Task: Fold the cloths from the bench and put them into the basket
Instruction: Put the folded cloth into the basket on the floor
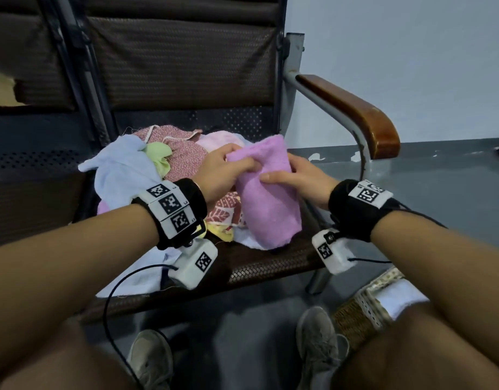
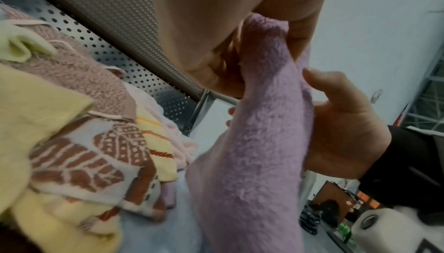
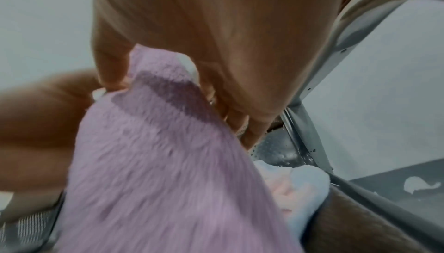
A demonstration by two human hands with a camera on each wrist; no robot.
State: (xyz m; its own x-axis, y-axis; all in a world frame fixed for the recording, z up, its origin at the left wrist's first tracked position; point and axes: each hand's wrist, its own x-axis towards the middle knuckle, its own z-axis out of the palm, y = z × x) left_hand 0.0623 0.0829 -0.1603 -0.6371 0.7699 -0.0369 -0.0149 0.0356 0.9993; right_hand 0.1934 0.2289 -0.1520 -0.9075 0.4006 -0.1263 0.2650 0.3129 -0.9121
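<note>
Hands (image 1: pixel 225 170) (image 1: pixel 296 178) grip lilac cloth (image 1: pixel 268 198) between.

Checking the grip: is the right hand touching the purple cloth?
Touching. The left wrist view shows the right hand with thumb and fingers curled round the purple cloth.

Lilac towel (image 1: pixel 268 192); brown leaf-print cloth (image 2: pixel 91 158); pale-blue cloth (image 1: pixel 121 170); tan basket (image 1: pixel 355 319).
</note>
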